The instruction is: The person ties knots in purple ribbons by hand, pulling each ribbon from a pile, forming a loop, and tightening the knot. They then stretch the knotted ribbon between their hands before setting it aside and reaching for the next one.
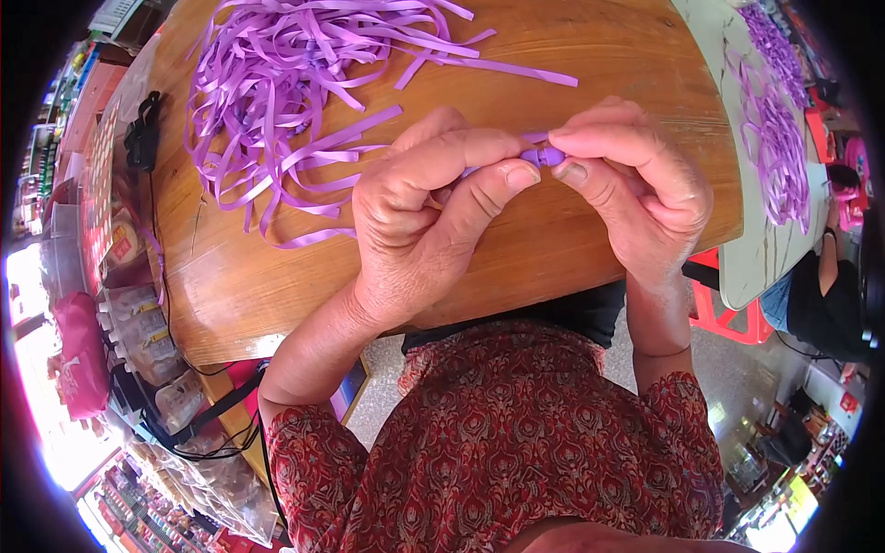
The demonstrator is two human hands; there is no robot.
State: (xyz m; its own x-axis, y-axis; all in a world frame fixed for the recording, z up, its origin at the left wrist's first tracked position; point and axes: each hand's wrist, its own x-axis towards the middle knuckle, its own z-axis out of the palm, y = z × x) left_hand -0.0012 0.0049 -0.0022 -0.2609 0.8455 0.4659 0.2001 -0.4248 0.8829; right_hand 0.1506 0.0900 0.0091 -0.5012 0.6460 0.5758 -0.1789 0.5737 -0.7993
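Above the near part of the wooden table, both my hands meet at a small purple plastic clasp on a purple ribbon. My right hand pinches the clasp's right end between thumb and forefinger. My left hand closes thumb and forefinger on the ribbon at the clasp's left side; most of this strip is hidden behind the fingers. Beyond my left hand lies a tangled heap of purple ribbons, with loose ends spreading right and toward me. Darker purple pieces show among them.
The wooden table has a curved edge near me. A pale table on the right bears more purple ribbons. A red plastic stool stands below it, near another person's arm. Bagged goods and black cables line the left.
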